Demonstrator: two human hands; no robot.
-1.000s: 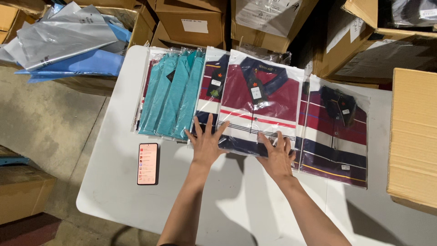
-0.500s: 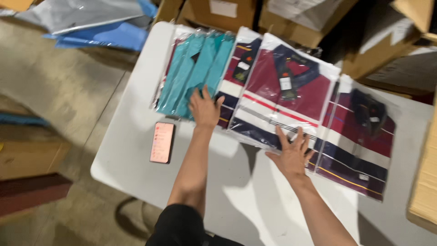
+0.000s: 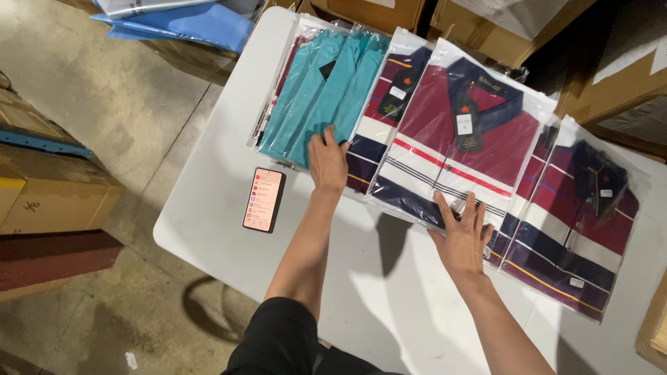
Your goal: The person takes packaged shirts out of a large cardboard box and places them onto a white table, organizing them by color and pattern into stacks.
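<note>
— Concrete floor (image 3: 104, 125), grey and stained, with brown cardboard boxes (image 3: 48, 201) along its edges. What stands on it?

— One white worktop (image 3: 389, 298), large, with more boxes (image 3: 611, 76) behind its far edge. Blue and grey plastic bags (image 3: 187, 21) lie on the floor past its far left corner.

— Goods on the worktop?

— Folded shirts in clear bags, overlapping in a row. Far right: a purple striped shirt (image 3: 577, 222). Middle: a maroon and white striped shirt (image 3: 458, 149) with a navy collar and a dark hang tag, lying uppermost. Left: a stack of teal shirts (image 3: 319, 97), with another striped shirt between it and the maroon one.

— Hands?

— Right hand (image 3: 462, 232), fingers spread flat, presses the near edge of the maroon and white striped shirt; grip open, nothing clasped. Left hand (image 3: 328, 161), flat too, rests on the near edge of the teal stack and the striped shirt beside it.

— Smallest item?

— A phone (image 3: 264, 199), screen lit, lying on the worktop just left of the left hand.
</note>
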